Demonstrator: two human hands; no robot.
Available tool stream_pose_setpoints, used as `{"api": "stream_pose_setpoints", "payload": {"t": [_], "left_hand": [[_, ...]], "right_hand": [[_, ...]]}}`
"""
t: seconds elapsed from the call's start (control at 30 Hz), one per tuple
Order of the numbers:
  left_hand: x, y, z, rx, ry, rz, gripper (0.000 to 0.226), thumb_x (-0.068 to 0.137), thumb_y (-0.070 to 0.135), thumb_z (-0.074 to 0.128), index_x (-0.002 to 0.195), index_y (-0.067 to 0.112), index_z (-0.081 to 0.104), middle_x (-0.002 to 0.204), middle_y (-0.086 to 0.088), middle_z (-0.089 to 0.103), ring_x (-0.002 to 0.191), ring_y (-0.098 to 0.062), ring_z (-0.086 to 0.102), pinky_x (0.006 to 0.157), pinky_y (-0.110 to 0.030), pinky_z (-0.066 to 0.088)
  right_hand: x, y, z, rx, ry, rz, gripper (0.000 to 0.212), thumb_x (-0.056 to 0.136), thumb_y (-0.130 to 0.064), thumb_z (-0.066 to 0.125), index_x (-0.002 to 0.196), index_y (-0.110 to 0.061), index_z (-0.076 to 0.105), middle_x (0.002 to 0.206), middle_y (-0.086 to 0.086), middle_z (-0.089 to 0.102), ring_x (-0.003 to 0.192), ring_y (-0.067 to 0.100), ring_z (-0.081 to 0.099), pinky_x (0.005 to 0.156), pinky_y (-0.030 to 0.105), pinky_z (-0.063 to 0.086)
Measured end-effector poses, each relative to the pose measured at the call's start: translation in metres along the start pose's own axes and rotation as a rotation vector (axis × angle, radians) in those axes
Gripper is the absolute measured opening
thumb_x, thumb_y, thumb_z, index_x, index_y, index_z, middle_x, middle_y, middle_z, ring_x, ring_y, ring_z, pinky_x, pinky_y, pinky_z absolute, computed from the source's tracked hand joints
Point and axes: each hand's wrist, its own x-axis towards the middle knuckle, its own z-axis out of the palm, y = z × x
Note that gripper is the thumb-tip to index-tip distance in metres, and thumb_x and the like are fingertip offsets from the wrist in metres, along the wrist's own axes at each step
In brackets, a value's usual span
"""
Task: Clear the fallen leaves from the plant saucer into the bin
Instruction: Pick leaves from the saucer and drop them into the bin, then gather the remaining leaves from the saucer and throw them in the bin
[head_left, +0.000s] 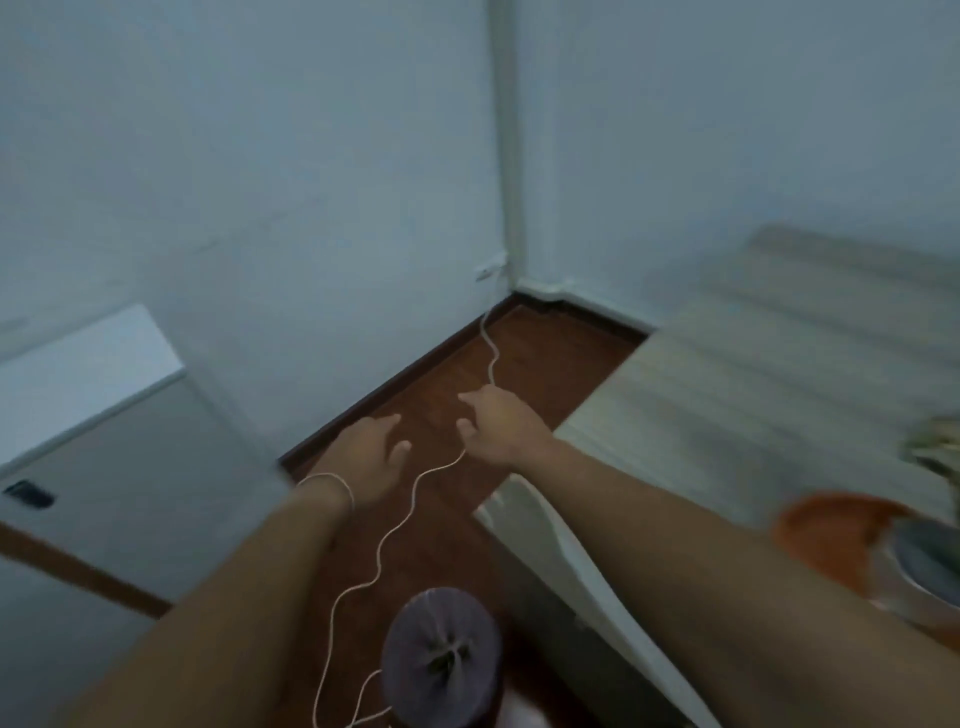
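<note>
Both my arms reach forward over a dark wooden floor, and the whole view is blurred by motion. My left hand (371, 454) is spread with nothing in it, a thin band on its wrist. My right hand (501, 426) has its fingers apart and holds nothing. An orange plant saucer (826, 535) sits at the right edge on a pale table, with a grey pot (930, 566) standing in it. A small bin (441, 657) lined with a purple bag stands on the floor below my hands, with some dark bits inside it. No leaves can be made out in the saucer.
A thin white cable (384, 540) snakes across the floor from the wall corner past the bin. The pale striped table (753, 384) fills the right side. A white cabinet (104, 441) stands at the left. Walls close the corner ahead.
</note>
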Motion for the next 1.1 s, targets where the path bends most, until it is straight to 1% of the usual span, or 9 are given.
{"api": "stream_pose_setpoints", "payload": {"t": [0.2,0.3,0.4,0.67,0.8,0.87,0.93,1.0,1.1], "left_hand": [[0.009,0.115,0.003,-0.077,-0.058,0.228,0.052,0.091,0.028,0.057,0.138,0.010,0.048,0.134,-0.016,0.058,0.125,-0.030,0.055,0.108,-0.037,0.041],[0.004,0.179,0.032,-0.076,-0.133,0.346,0.052,0.090,0.028,0.058,0.139,0.010,0.047,0.134,-0.014,0.058,0.123,-0.028,0.056,0.106,-0.034,0.042],[-0.010,0.239,0.069,-0.117,-0.252,0.430,0.054,0.089,0.028,0.061,0.139,0.013,0.047,0.132,-0.013,0.058,0.119,-0.027,0.058,0.104,-0.035,0.044],[-0.053,0.353,0.161,-0.070,-0.540,0.587,0.059,0.083,0.030,0.066,0.137,0.015,0.050,0.133,-0.011,0.060,0.118,-0.027,0.058,0.101,-0.034,0.047],[-0.069,0.386,0.201,-0.012,-0.646,0.657,0.052,0.085,0.024,0.064,0.134,0.010,0.052,0.133,-0.014,0.059,0.121,-0.030,0.056,0.100,-0.034,0.045],[-0.073,0.397,0.217,0.035,-0.661,0.691,0.039,0.083,0.023,0.061,0.121,0.013,0.061,0.124,-0.013,0.065,0.114,-0.032,0.060,0.094,-0.036,0.049],[-0.073,0.403,0.230,0.083,-0.661,0.696,0.031,0.078,0.027,0.059,0.106,0.018,0.065,0.113,-0.010,0.069,0.106,-0.032,0.063,0.087,-0.037,0.052],[-0.070,0.406,0.242,0.130,-0.659,0.683,0.034,0.075,0.030,0.061,0.107,0.018,0.064,0.113,-0.009,0.068,0.104,-0.031,0.063,0.086,-0.037,0.052],[-0.068,0.411,0.255,0.228,-0.638,0.678,0.040,0.077,0.032,0.062,0.113,0.015,0.062,0.118,-0.012,0.066,0.107,-0.032,0.062,0.087,-0.038,0.053]], "right_hand": [[-0.085,0.060,-0.088,-0.019,0.151,0.156,0.041,0.093,-0.027,0.049,0.129,-0.007,0.056,0.127,0.018,0.058,0.122,0.032,0.051,0.103,0.039,0.043],[-0.146,0.107,-0.106,-0.016,0.147,0.286,0.046,0.095,-0.031,0.048,0.137,-0.012,0.050,0.140,0.013,0.051,0.131,0.029,0.045,0.109,0.038,0.036],[-0.214,0.150,-0.112,0.001,0.145,0.436,0.045,0.095,-0.030,0.050,0.136,-0.011,0.052,0.140,0.013,0.053,0.131,0.029,0.046,0.109,0.036,0.034],[-0.343,0.220,-0.108,0.096,0.201,0.701,0.027,0.085,-0.017,0.054,0.106,-0.011,0.069,0.107,0.011,0.072,0.100,0.027,0.065,0.088,0.034,0.052],[-0.381,0.256,-0.095,0.109,0.128,0.864,0.014,0.074,-0.024,0.053,0.066,-0.020,0.062,0.073,0.003,0.066,0.079,0.026,0.063,0.073,0.036,0.050],[-0.393,0.273,-0.087,0.064,0.126,0.898,0.014,0.078,-0.025,0.056,0.081,-0.019,0.068,0.090,0.008,0.070,0.094,0.027,0.062,0.087,0.038,0.050],[-0.401,0.293,-0.076,-0.038,0.124,0.887,0.034,0.077,-0.035,0.052,0.102,-0.016,0.068,0.113,0.014,0.066,0.117,0.034,0.053,0.102,0.039,0.044],[-0.399,0.301,-0.075,-0.133,0.108,0.834,0.046,0.071,-0.038,0.044,0.102,-0.012,0.066,0.113,0.021,0.065,0.118,0.041,0.052,0.102,0.043,0.045],[-0.392,0.293,-0.090,-0.280,0.047,0.750,0.032,0.079,-0.023,0.056,0.108,-0.010,0.064,0.113,0.019,0.065,0.117,0.039,0.055,0.102,0.043,0.042]]}}
